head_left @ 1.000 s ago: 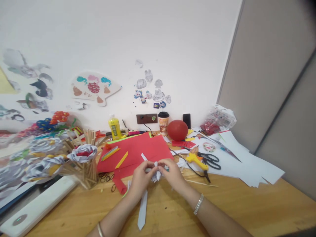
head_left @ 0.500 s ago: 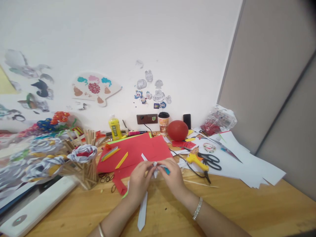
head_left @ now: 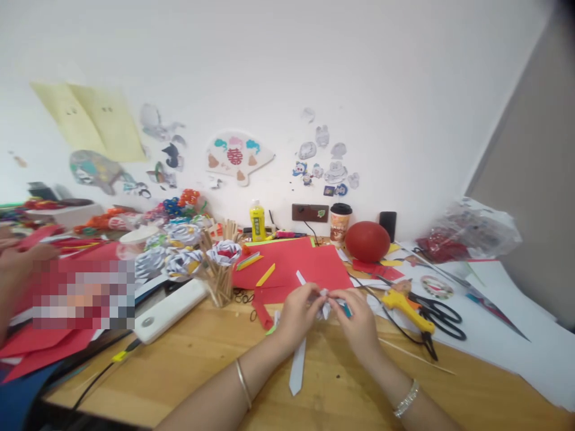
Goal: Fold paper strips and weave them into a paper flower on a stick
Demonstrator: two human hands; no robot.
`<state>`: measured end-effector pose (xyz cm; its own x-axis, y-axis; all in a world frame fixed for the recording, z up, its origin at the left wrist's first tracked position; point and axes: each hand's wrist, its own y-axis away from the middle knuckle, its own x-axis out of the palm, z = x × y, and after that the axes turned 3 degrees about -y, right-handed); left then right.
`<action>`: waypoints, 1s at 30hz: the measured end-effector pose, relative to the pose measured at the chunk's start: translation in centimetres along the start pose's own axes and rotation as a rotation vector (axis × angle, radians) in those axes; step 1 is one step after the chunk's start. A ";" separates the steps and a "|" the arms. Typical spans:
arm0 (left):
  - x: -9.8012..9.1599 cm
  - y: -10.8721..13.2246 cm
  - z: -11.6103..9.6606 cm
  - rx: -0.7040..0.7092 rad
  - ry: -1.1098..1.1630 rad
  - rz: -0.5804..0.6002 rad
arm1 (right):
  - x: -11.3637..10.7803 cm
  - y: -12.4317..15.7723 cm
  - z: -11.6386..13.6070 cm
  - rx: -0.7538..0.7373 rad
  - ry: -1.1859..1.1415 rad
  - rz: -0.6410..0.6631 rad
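My left hand [head_left: 295,314] and my right hand [head_left: 358,320] meet over the wooden table, fingertips pinched on a small folded white paper piece [head_left: 324,306]. Both hands are closed on it, and my fingers hide part of its shape. A bit of blue [head_left: 347,310] shows by my right fingers; I cannot tell what it is. Beneath my left hand lies a long white paper strip [head_left: 297,372] with a pointed end. Red paper sheets [head_left: 330,263] spread just behind my hands.
A yellow glue gun [head_left: 411,311] and black-handled scissors [head_left: 442,314] lie to the right, before a red balloon [head_left: 367,241] and a cup [head_left: 340,224]. Leftward are bundled sticks [head_left: 218,281], paper flowers [head_left: 182,260], a white device [head_left: 173,311] and another person's hand [head_left: 27,263].
The view has swung left, so things sit further right and another person's hand shows at the left. My hands keep the same pinch on the folded paper.
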<state>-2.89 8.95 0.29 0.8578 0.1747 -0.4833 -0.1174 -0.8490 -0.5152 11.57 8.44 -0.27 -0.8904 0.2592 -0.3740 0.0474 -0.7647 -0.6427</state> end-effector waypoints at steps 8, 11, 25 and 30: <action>0.5 0.0 0.2 -0.058 0.169 0.066 | 0.4 -0.1 -1.4 0.155 -0.134 0.016; 0.6 -0.2 0.3 -0.027 0.155 0.064 | 0.6 -0.1 -1.6 0.226 -0.236 0.065; 0.9 -0.5 0.5 -0.221 0.399 0.117 | 0.0 -0.8 -1.6 0.433 -0.355 0.200; 1.0 -0.8 1.1 -0.398 0.597 0.264 | -0.4 -1.2 -2.8 0.465 -0.469 0.408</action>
<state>-2.52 10.37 -0.51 0.9644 -0.2626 -0.0323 -0.2644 -0.9604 -0.0874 13.17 10.88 -1.25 -0.9468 -0.2932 -0.1323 0.3099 -0.9419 -0.1299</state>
